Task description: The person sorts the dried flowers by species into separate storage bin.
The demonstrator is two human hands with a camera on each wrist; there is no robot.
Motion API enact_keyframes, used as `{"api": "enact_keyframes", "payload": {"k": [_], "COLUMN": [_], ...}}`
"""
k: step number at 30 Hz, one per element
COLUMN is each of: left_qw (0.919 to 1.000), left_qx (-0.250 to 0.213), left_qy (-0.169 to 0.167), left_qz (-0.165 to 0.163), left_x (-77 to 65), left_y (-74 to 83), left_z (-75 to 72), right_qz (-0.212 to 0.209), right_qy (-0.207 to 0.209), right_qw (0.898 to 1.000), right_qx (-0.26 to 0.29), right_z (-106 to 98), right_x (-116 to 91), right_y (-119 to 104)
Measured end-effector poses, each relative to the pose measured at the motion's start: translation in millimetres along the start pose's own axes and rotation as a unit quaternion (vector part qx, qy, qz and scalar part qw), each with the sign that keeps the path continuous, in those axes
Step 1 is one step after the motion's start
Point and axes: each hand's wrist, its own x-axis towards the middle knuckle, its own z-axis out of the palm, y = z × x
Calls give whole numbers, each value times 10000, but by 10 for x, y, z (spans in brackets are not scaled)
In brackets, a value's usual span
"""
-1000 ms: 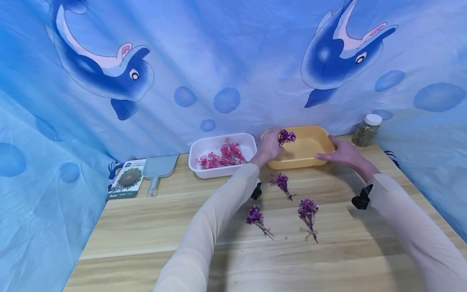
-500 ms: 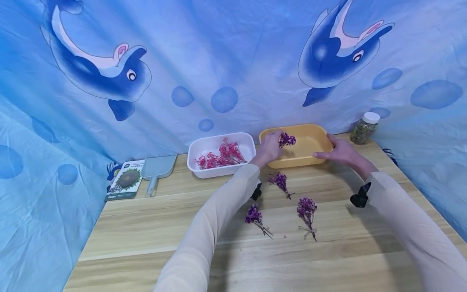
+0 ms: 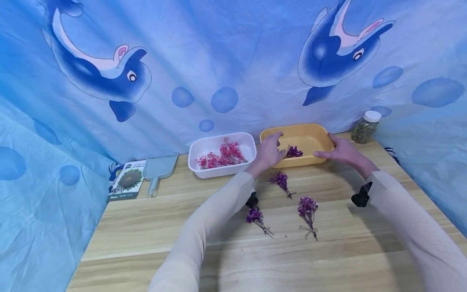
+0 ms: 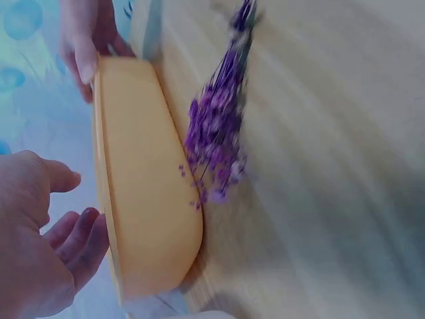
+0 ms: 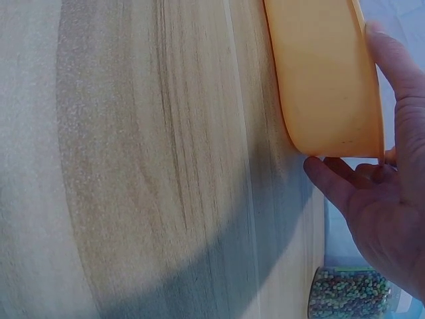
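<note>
At the back of the table, my right hand (image 3: 344,152) grips the right end of a yellow plastic basin (image 3: 310,142). In the right wrist view its thumb is at the rim and its fingers lie against the end wall (image 5: 325,86). My left hand (image 3: 268,152) is over the basin's left end, fingers parted and holding nothing. Inside, a bunch of purple dried flowers (image 3: 294,151) lies partly hidden by the front wall. Three more purple bunches lie on the table: one (image 3: 279,181) just before the basin, one (image 3: 255,215) near the left sleeve, and a twine-tied one (image 3: 307,209).
Left of the yellow basin stands a white basin (image 3: 221,172) with pink dried flowers (image 3: 230,152). Farther left lie a grey dustpan (image 3: 160,167) and a sunflower-printed box (image 3: 127,180). A white-lidded jar (image 3: 365,129) stands at the back right, against a blue dolphin curtain (image 3: 226,48).
My left hand has let go of a purple flower bunch, which now lies lower inside the yellow basin, and its fingers have spread. My right hand keeps its grip on the basin.
</note>
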Motion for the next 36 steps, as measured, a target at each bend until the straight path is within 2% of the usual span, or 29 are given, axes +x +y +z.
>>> {"api": "enact_keyframes", "payload": {"k": [7, 10, 17, 20, 25, 31, 36], "left_qw": [9972, 9956, 9927, 9884, 9786, 9811, 9801], "left_qx": [-370, -576, -1021, -1261, -1561, -1165, -1022], "left_qy": [639, 744, 369, 149, -29, -97, -108], "left_qz": [72, 15, -519, -838, -1343, -1542, -1701], "left_x": [-397, -561, -884, -982, -1068, -1081, -1046], "left_y": [102, 128, 116, 105, 87, 108, 136], "left_z": [-118, -147, -125, -94, 13, 129, 194], "right_qz": [18, 38, 16, -45, -60, -80, -97], "right_qy": [-21, -31, -105, -89, -101, -83, -80], "right_qw": [10000, 10000, 9999, 9999, 9999, 9998, 9998], "right_qx": [-1, -26, -38, -56, -71, -149, -138], "right_z": [-13, -21, -14, -6, -2, -4, -11], "right_x": [-16, -27, -49, -52, -57, -67, -57], "right_y": [-29, -40, -46, -40, -19, -29, -37]}}
